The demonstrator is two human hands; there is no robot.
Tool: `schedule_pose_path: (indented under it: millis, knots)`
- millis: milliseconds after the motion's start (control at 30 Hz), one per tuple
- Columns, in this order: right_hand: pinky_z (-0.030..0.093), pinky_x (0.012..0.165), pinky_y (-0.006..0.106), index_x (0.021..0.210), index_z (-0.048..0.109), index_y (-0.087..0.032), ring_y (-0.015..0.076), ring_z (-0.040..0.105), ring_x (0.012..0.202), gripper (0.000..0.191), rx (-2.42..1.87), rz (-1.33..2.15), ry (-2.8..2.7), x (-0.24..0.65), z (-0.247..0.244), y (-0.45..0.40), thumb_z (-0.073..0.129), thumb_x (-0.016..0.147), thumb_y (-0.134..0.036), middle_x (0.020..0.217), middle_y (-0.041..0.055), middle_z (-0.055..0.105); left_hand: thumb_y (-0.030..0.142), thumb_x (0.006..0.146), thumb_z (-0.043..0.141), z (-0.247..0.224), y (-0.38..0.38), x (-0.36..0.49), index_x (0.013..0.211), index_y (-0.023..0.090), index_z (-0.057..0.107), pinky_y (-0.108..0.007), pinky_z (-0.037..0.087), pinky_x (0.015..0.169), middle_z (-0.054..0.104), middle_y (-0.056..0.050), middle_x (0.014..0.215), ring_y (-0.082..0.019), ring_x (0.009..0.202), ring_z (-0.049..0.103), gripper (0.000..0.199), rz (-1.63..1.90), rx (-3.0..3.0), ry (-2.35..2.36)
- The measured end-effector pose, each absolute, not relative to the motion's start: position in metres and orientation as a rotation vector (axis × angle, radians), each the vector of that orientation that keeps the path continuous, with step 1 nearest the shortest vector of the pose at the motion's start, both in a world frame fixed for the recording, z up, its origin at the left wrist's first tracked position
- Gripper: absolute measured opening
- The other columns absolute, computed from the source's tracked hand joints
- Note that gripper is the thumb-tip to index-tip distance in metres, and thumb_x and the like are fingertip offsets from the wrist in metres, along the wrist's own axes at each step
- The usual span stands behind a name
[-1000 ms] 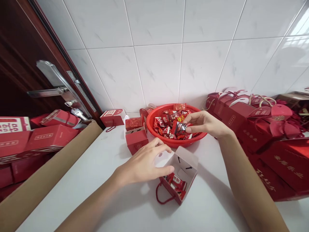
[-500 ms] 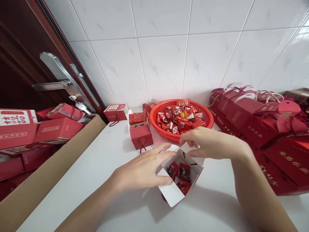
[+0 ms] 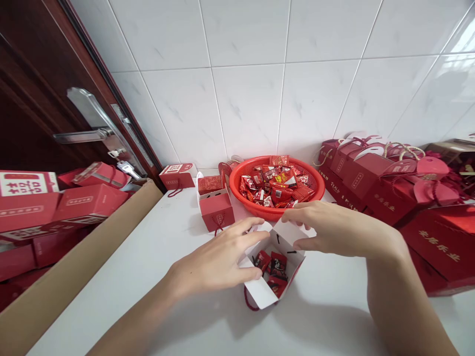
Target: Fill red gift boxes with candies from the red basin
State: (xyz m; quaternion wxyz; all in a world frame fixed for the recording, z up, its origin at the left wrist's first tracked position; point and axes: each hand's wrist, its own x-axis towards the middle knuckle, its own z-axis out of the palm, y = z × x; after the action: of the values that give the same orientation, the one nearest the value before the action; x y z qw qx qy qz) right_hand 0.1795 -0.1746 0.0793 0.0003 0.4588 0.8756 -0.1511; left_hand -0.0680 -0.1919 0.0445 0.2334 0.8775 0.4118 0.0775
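Observation:
An open box (image 3: 261, 292), white inside, stands on the white table with its flaps spread. Several red and black packets (image 3: 277, 265) lie in it, and a dark red cord loops out below its left flap. My left hand (image 3: 222, 254) is at the box's left side, fingers apart, thumb on the left flap. From the right, my right hand (image 3: 322, 228) has its thumb and fingers around the back right flap (image 3: 287, 232). Just behind the box is a red basket (image 3: 241, 200) of wrapped packets.
Another open red box (image 3: 217, 210) stands left of the basket, a closed one (image 3: 178, 177) behind it. Red boxes (image 3: 386, 185) are stacked at right. A cardboard carton (image 3: 111, 217) of red boxes is at left, before a door with a handle (image 3: 83, 136).
The view has shifted slightly. My right hand has moved a little down and to the right relative to the box, its thumb now outside the opening. My left hand keeps nearly the same pose.

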Motion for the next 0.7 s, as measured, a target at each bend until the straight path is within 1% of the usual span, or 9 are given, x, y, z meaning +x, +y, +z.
schedule_pose_path:
  millis: [133, 200, 267, 367, 467, 567, 633, 667, 700]
  knots:
    - [0.042, 0.065, 0.03, 0.092, 0.065, -0.02, 0.0218, 0.061, 0.082, 0.012, 1.48, -0.422, 2.722, 0.18, 0.081, -0.176, 0.061, 0.087, -0.03, 0.093, 0.006, 0.067, 0.031, 0.084, 0.068, 0.045, -0.192, -0.069, 0.14, 0.031, 0.057, -0.037, 0.05, 0.104, 0.046, -0.006, 0.152, -0.031, 0.134, 0.051, 0.057, 0.271, 2.44, 1.106]
    - [0.042, 0.065, 0.03, 0.093, 0.065, -0.021, 0.0224, 0.062, 0.083, 0.013, 1.47, -0.427, 2.741, 0.181, 0.081, -0.177, 0.061, 0.087, -0.031, 0.093, 0.0058, 0.067, 0.039, 0.088, 0.066, 0.045, -0.192, -0.07, 0.141, 0.031, 0.057, -0.038, 0.048, 0.106, 0.047, -0.007, 0.152, -0.03, 0.135, 0.05, 0.055, 0.303, 2.438, 1.087]
    - [0.042, 0.066, 0.03, 0.097, 0.065, -0.022, 0.0231, 0.062, 0.087, 0.015, 1.463, -0.434, 2.749, 0.183, 0.082, -0.178, 0.062, 0.087, -0.032, 0.095, 0.0057, 0.068, 0.051, 0.09, 0.062, 0.045, -0.19, -0.072, 0.141, 0.031, 0.056, -0.039, 0.047, 0.107, 0.047, -0.006, 0.153, -0.031, 0.136, 0.049, 0.055, 0.308, 2.433, 1.063]
    - [0.043, 0.066, 0.029, 0.099, 0.066, -0.023, 0.0227, 0.062, 0.087, 0.016, 1.462, -0.457, 2.73, 0.185, 0.083, -0.179, 0.063, 0.085, -0.03, 0.095, 0.005, 0.068, 0.064, 0.086, 0.063, 0.045, -0.185, -0.076, 0.143, 0.032, 0.055, -0.041, 0.045, 0.11, 0.045, -0.006, 0.155, -0.031, 0.139, 0.047, 0.066, 0.278, 2.443, 1.037]
    - [0.043, 0.065, 0.028, 0.104, 0.068, -0.025, 0.0212, 0.063, 0.085, 0.021, 1.414, -0.543, 2.749, 0.185, 0.083, -0.179, 0.065, 0.084, -0.03, 0.093, 0.0036, 0.068, 0.067, 0.081, 0.066, 0.046, -0.181, -0.081, 0.143, 0.033, 0.055, -0.041, 0.044, 0.11, 0.043, -0.006, 0.157, -0.032, 0.138, 0.047, 0.072, 0.226, 2.448, 1.057]
    - [0.043, 0.065, 0.027, 0.109, 0.068, -0.025, 0.0216, 0.063, 0.086, 0.028, 1.411, -0.577, 2.751, 0.183, 0.083, -0.18, 0.069, 0.082, -0.033, 0.094, 0.0044, 0.068, 0.062, 0.082, 0.068, 0.048, -0.18, -0.083, 0.134, 0.033, 0.063, -0.041, 0.047, 0.107, 0.043, -0.005, 0.157, -0.032, 0.135, 0.052, 0.06, 0.206, 2.441, 1.066]
    - [0.044, 0.064, 0.028, 0.107, 0.068, -0.023, 0.0223, 0.063, 0.086, 0.027, 1.448, -0.54, 2.72, 0.181, 0.082, -0.18, 0.069, 0.082, -0.033, 0.095, 0.0056, 0.068, 0.049, 0.083, 0.069, 0.05, -0.181, -0.084, 0.125, 0.032, 0.068, -0.039, 0.048, 0.106, 0.044, -0.004, 0.156, -0.031, 0.133, 0.054, 0.045, 0.206, 2.441, 1.057]
    - [0.044, 0.064, 0.028, 0.104, 0.068, -0.022, 0.0223, 0.063, 0.085, 0.025, 1.462, -0.521, 2.705, 0.18, 0.082, -0.18, 0.069, 0.082, -0.033, 0.095, 0.006, 0.068, 0.04, 0.083, 0.068, 0.051, -0.181, -0.084, 0.123, 0.032, 0.069, -0.038, 0.048, 0.105, 0.045, -0.004, 0.155, -0.031, 0.132, 0.054, 0.04, 0.212, 2.444, 1.056]
    - [0.043, 0.063, 0.028, 0.102, 0.068, -0.022, 0.0221, 0.063, 0.084, 0.022, 1.47, -0.504, 2.698, 0.18, 0.082, -0.18, 0.068, 0.083, -0.032, 0.094, 0.0061, 0.068, 0.032, 0.083, 0.066, 0.052, -0.181, -0.084, 0.123, 0.032, 0.068, -0.037, 0.049, 0.104, 0.045, -0.003, 0.155, -0.03, 0.132, 0.054, 0.04, 0.221, 2.448, 1.058]
